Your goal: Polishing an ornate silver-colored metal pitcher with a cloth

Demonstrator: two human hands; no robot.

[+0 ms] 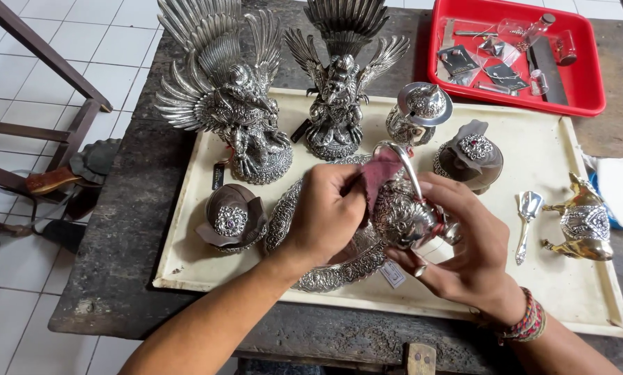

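My right hand [464,243] cradles an ornate silver pot [402,212] with a curved handle, tilted above an embossed oval silver tray [284,219]. My left hand [329,212] presses a dark red cloth [381,170] against the pot's side. Both hands hover over a cream-coloured board [547,146] on a dark wooden table [117,229]. A woven bracelet sits on my right wrist.
On the board stand two winged silver bird statues [221,97] [339,83], a lidded silver jar [418,112], two brown shell-shaped boxes [231,215] [470,156], a small silver scoop [527,215] and a gold-and-silver animal figure [582,222]. A red tray [586,76] of small items sits back right.
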